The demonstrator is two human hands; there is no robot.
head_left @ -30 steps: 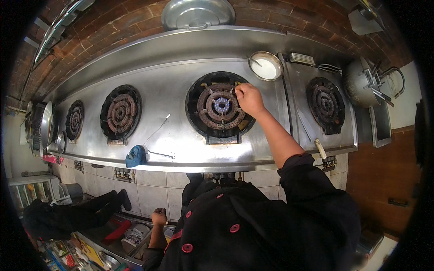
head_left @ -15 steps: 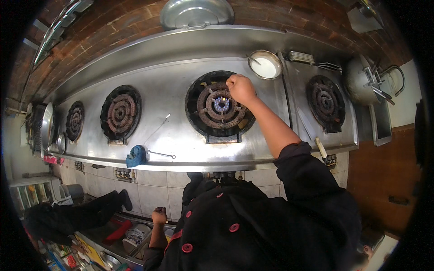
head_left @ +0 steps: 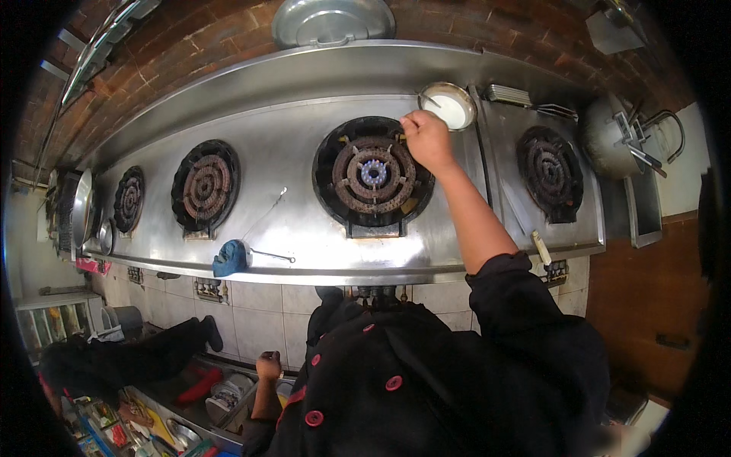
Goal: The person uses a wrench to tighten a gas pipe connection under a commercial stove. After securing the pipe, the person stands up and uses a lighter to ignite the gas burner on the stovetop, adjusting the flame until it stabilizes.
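My right hand is closed in a pinch over the back right edge of the large burner, close to a metal bowl of white contents. Whatever the fingers hold, if anything, is hidden. A utensil handle leans on the bowl's left side. Blue-white points glow at the burner's centre, and no pan sits on it. Low at my left side, my left hand hangs with its fingers curled; I cannot see into it.
Two more burners lie to the left, another to the right. A blue cloth and a thin metal rod rest at the counter's front. A wide metal lid leans at the back. Another person's dark-clothed legs show at lower left.
My right hand has moved right from above the burner toward the metal bowl, still closed. My left hand has stayed about where it was.
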